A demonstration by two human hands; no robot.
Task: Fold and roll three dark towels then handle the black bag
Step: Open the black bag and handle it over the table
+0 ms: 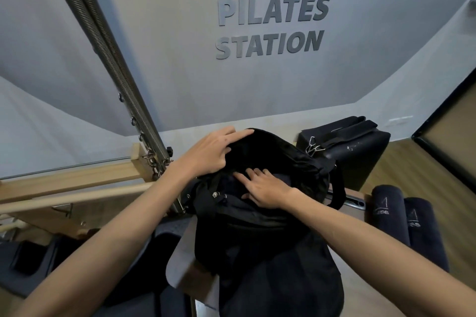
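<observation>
Two rolled towels (401,216) beside one black bag (260,226); left hand (213,152) grips its rim, right hand (262,185) flat inside.

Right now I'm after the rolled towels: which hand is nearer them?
Right. The right hand lies in the bag mouth, left of the towels; the left hand holds the bag's far rim, farther left.

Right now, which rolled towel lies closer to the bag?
The left towel, beside the black bag; the other towel lies farther right, beyond it.

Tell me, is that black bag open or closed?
Open. The left hand holds back the black bag's top edge while the right hand's fingers reach inside.
</observation>
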